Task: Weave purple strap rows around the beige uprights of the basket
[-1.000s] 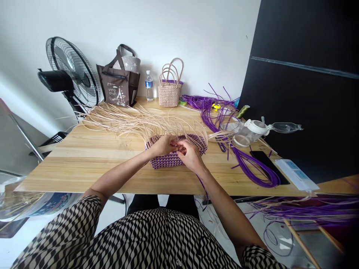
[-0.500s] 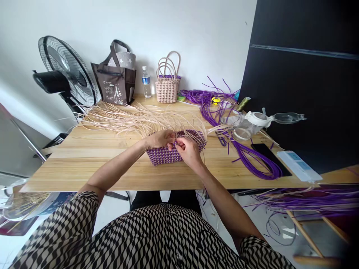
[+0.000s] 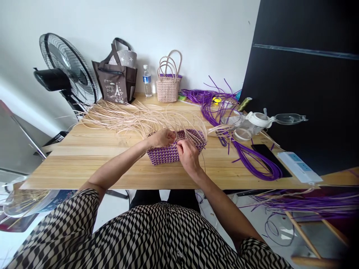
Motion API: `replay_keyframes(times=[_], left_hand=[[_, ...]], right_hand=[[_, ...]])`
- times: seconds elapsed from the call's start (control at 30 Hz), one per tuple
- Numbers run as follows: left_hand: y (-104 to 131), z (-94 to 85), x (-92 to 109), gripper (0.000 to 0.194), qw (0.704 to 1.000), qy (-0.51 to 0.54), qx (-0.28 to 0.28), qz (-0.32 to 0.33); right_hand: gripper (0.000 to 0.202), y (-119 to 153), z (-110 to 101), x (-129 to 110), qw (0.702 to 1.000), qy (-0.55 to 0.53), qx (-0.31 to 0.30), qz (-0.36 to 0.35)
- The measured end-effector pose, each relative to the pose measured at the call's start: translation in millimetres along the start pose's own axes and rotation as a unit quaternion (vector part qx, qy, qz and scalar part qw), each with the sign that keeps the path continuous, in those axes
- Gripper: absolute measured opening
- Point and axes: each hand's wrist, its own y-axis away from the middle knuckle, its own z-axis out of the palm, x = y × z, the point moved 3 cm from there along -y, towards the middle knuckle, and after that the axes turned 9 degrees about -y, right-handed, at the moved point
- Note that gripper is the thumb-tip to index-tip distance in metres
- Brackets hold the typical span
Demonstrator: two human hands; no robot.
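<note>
A purple and beige woven basket [image 3: 164,155] lies on the wooden table in front of me, with long pale strands [image 3: 120,118] fanning out from its top toward the back left. My left hand [image 3: 162,138] is at the basket's upper rim, fingers curled together at the strands; what they pinch is too small to make out. Just right of it, my right hand [image 3: 188,154] is closed in a pinch at the same rim, its fingertips hiding whatever they hold. The two hands are close together but apart.
Behind stand a fan [image 3: 68,69], a dark tote bag [image 3: 113,84], a water bottle [image 3: 147,81] and a small finished basket [image 3: 167,89]. Purple strands [image 3: 252,164], a clear container with white lid [image 3: 249,125], a phone [image 3: 270,160] and a power strip [image 3: 300,166] lie at the right.
My right hand has moved slightly down and away from my left hand, and its fingers are more curled. My left hand stays at the rim.
</note>
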Motion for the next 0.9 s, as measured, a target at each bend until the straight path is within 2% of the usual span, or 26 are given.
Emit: replay_keyframes(times=[0.2, 0.43, 0.63, 0.73, 0.9], left_hand=[[0.9, 0.0, 1.4, 0.017, 0.999, -0.029, 0.014, 0.027], [7.2, -0.8, 5.7, 0.021, 0.997, -0.060, 0.014, 0.037], [6.6, 3.7, -4.7, 0.031, 0.985, -0.140, 0.084, 0.050], [9.2, 6.7, -2.6, 0.034, 0.977, -0.181, 0.089, 0.070], [13.0, 6.9, 3.3, 0.034, 0.964, -0.237, 0.105, 0.054]], right_hand=[[0.023, 1.6, -4.0, -0.9, 0.993, 0.085, -0.068, -0.033], [0.030, 2.8, -9.3, -4.4, 0.986, 0.123, -0.098, -0.056], [0.034, 3.2, -9.9, -1.9, 0.974, 0.156, -0.135, -0.098], [0.032, 3.0, -9.3, 0.4, 0.972, 0.152, -0.144, -0.103], [0.031, 3.1, -9.6, -0.2, 0.975, 0.137, -0.143, -0.095]])
